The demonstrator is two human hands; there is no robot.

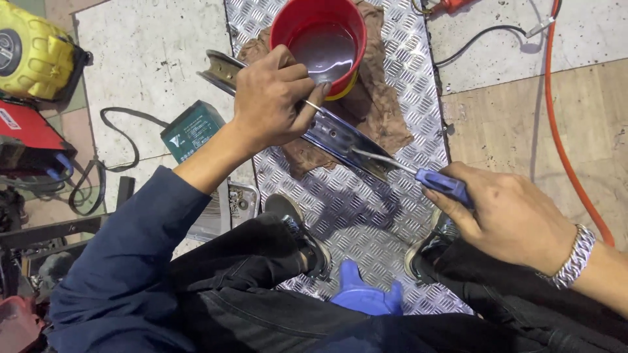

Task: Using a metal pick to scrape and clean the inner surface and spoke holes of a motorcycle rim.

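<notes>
We saw a red bucket (318, 40) with dark liquid, standing on a brown rag (373, 108). The metal plate (366, 222) under it was silver with a raised diamond pattern. The metal rim (340, 138) was shiny chrome. The screwdriver (439, 184) had a blue handle. We noticed an orange hose (568, 157), a green battery (191, 131), a yellow machine (33, 55) and a silver bracelet (574, 258).

The person wears a dark navy long sleeve (124, 255) on the left arm, pushed up short of the wrist. A thin ring (313, 105) sits on the left hand (271, 104). The right wrist carries a chunky silver link bracelet (573, 258). Dark trousers (242, 287) and dark shoes (302, 235) complete the outfit.
</notes>
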